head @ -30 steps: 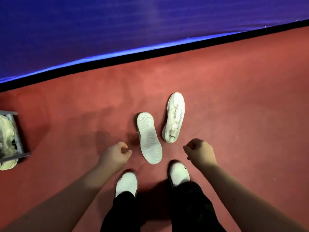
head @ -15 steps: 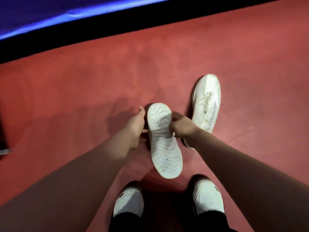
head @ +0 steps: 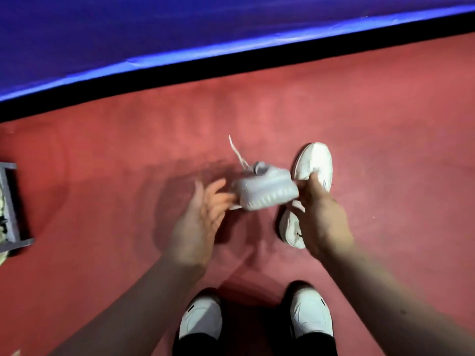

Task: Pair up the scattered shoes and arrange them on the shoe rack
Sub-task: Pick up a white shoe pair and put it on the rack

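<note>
At six o'clock stand the person's own white shoes (head: 311, 314). Both arms reach forward. The left hand (head: 203, 222) is loose, fingers straight and spread, at nine o'clock of the lifted shoe (head: 267, 191); blur hides any touch. The right hand (head: 321, 217) grasps its three o'clock end, thumb on top. The second shoe (head: 314, 160) lies on the red floor (head: 385, 150) just behind. The shoe rack (head: 11, 201) sits far off at nine o'clock.

Your left hand (head: 203, 222) & right hand (head: 321, 217) are bare, forearms (head: 128, 299) too; black trousers (head: 316, 345), white trainers (head: 311, 317) w/ short black mark on each upper.
</note>
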{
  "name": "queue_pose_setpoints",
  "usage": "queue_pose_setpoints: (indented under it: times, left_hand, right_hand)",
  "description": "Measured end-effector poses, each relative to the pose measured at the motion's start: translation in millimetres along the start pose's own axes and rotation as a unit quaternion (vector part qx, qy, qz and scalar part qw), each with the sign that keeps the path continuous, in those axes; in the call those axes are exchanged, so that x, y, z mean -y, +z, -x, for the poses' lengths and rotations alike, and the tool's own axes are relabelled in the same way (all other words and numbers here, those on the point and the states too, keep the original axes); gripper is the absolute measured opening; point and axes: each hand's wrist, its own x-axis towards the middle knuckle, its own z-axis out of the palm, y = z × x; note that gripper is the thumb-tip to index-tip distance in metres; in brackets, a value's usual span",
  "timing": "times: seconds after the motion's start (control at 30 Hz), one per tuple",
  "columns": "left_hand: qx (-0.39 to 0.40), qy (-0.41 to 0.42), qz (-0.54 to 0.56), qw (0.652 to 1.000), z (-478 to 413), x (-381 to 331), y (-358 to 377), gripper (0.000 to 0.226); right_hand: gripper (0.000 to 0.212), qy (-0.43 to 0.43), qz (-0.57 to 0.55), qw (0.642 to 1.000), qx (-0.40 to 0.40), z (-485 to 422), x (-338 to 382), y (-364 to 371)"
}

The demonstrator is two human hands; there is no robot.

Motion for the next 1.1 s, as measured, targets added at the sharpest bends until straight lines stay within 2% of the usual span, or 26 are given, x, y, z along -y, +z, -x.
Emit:
queue_pose_setpoints:
  times: [0.07,0.2,0.3,0.4,0.47,0.53,0.6,0.67,0.73,0.8,0.93,1.03,1.1]
  left_hand:
    - [-0.037,-0.04,0.017,0.998,4,14,0,0.053]
    - [-0.063,-0.103,0.061,0.991,26,45,5,0.046]
    - [-0.101,-0.086,0.088,0.987,36,44,14,0.038]
    - [-0.136,-0.052,0.076,0.986,31,21,16,0.049]
    - [-0.106,-0.02,0.024,0.994,23,6,10,0.05]
    - [-0.076,-0.009,-0.111,0.991,12,4,1,0.048]
    - [-0.081,-0.023,-0.283,0.956,-1,15,-13,0.041]
    - [-0.118,-0.031,-0.37,0.921,-17,33,-36,0.028]
    - [-0.155,-0.053,-0.435,0.885,-31,47,-56,0.026]
    - [-0.159,-0.076,-0.48,0.86,-42,58,-69,0.03]
    - [-0.106,-0.063,-0.458,0.88,-68,79,-65,0.03]
    - [-0.069,-0.046,-0.419,0.904,-94,93,-46,0.03]
    - [-0.061,-0.032,-0.422,0.904,-110,102,-35,0.039]
  right_hand:
    - [0.037,0.029,0.016,0.999,-0.023,10,-11,-2]
    - [0.039,0.073,-0.048,0.995,0.037,23,-13,6]
    - [0.03,0.057,-0.064,0.994,0.073,21,3,20]
    - [0.017,0.018,-0.087,0.992,0.092,14,21,24]
    - [0.011,-0.016,-0.057,0.992,0.111,10,29,16]
    - [0.011,-0.036,0.051,0.992,0.108,6,26,0]
    - [0.012,-0.031,0.247,0.965,0.087,-1,6,-19]
    - [0.019,0.018,0.378,0.925,0.04,-13,-23,-39]
    - [0.022,0.066,0.386,0.92,-0.031,-26,-43,-60]
    - [0.019,0.081,0.387,0.914,-0.09,-40,-53,-76]
    - [0.024,0.103,0.411,0.897,-0.122,-67,-76,-95]
    - [0.03,0.099,0.358,0.923,-0.105,-87,-94,-95]
    - [0.029,0.084,0.331,0.933,-0.113,-98,-100,-92]
